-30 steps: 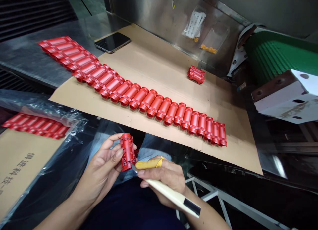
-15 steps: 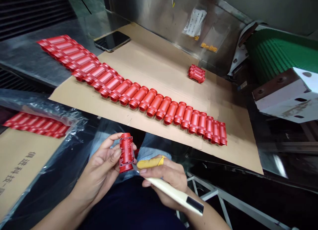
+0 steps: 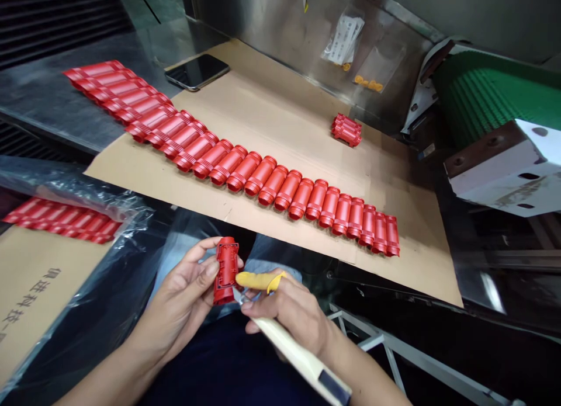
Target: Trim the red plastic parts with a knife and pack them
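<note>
Above the lap [image 3: 223,365], the left hand [image 3: 179,295] clamps a red plastic part [image 3: 227,270] steady. The right hand [image 3: 287,318] grips a craft knife [image 3: 291,353] firmly, its blade [image 3: 237,295] just beside the part.

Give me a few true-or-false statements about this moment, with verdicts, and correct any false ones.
1. The left hand holds a red ribbed plastic part. True.
2. The right hand holds a cream-handled knife, its blade close to that part. True.
3. The yellow finger cot is on the left hand. False: it is on a finger of the right hand.
4. The red parts on the cardboard sheet are stacked in a box. False: most lie side by side in a long row.
5. A green belt runs at the upper right. True.
</note>
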`<state>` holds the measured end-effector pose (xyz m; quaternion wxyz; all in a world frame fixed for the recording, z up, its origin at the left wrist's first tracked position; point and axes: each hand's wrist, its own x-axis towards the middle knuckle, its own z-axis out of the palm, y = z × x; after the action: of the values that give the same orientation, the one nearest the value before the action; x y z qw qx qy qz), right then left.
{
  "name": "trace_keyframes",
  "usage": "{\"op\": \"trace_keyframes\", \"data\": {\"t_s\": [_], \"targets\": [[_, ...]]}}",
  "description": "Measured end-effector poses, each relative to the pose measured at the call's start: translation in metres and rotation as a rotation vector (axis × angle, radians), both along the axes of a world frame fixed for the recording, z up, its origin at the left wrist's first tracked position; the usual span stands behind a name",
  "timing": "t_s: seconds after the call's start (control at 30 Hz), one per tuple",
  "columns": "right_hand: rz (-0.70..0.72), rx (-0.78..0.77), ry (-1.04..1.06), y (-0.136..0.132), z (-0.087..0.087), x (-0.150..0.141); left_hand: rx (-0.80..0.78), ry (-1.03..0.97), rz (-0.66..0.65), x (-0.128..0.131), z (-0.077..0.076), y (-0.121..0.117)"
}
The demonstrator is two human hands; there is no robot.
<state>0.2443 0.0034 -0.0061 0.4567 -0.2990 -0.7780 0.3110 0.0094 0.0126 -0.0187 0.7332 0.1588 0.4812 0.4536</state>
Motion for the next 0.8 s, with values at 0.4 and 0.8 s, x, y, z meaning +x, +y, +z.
{"op": "trace_keyframes", "data": {"t_s": [0.4, 0.8], "targets": [[-0.409, -0.252, 0.272, -0.009, -0.018, -0.011, 0.041, 0.003, 0.000, -0.001, -0.001, 0.000], [-0.034, -0.027, 0.167, 0.004, -0.002, -0.004, 0.061, 0.032, 0.040, 0.000, 0.000, 0.002]]}}
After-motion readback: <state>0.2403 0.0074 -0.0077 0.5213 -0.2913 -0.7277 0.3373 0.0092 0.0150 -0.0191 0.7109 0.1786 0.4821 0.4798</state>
